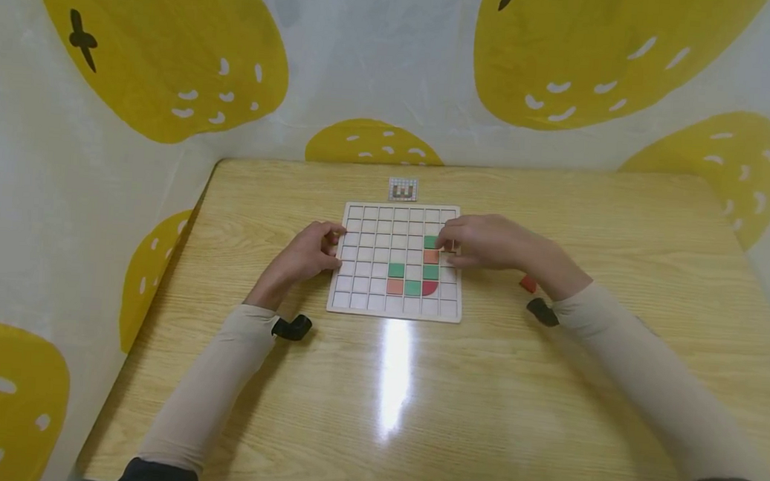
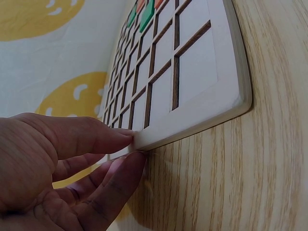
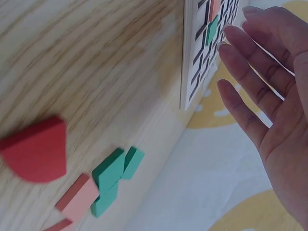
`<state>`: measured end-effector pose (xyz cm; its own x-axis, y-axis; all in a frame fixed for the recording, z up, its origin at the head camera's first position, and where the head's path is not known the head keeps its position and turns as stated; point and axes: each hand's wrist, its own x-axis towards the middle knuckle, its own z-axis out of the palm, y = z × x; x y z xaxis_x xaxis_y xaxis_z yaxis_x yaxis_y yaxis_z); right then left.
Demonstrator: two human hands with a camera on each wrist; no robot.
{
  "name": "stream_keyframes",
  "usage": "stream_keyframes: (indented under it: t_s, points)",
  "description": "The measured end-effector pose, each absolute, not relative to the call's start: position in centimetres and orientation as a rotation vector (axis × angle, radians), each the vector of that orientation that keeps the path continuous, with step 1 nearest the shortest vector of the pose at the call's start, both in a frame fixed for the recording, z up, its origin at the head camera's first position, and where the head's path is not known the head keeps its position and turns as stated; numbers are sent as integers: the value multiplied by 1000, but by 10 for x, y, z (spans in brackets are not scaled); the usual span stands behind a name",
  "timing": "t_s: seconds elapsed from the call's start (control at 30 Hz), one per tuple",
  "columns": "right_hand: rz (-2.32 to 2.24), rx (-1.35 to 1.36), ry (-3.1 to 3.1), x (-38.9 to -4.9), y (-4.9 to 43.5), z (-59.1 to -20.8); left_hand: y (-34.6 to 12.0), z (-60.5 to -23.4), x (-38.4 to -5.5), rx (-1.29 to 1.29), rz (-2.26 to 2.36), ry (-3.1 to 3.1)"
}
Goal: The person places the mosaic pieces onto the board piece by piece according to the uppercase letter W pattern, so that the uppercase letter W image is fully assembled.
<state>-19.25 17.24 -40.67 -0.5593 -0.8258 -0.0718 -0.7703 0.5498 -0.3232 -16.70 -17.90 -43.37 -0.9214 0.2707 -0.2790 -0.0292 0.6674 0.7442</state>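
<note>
A white grid board (image 1: 357,306) with square cells lies on the table. Several tiles sit in it: a green one (image 1: 396,270), an orange one (image 1: 431,256) and a red rounded one (image 1: 429,288) among them. At its left edge, my left hand (image 1: 305,253) pinches the rim between thumb (image 2: 91,137) and fingers. My right hand (image 1: 488,240) is over the right side, fingertips beside the upper green tile (image 1: 430,241). In the right wrist view its fingers (image 3: 248,91) are loosely bent and no tile shows in them; the thumb-side fingertips are partly hidden.
Right of the board, partly behind the right forearm, lie loose pieces: a red rounded piece (image 3: 41,151), a pink-orange block (image 3: 78,198) and several green ones (image 3: 109,171). A small pattern card (image 1: 403,189) lies behind the board. Patterned cloth (image 1: 384,61) hangs behind the table.
</note>
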Motion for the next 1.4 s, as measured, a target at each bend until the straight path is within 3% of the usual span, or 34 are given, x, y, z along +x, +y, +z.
stream_keyframes:
  t_s: [1.4]
  points:
    - [-363, -1032, 2763, -173, 280, -404, -178, -432, -166, 200, 1155, 2502]
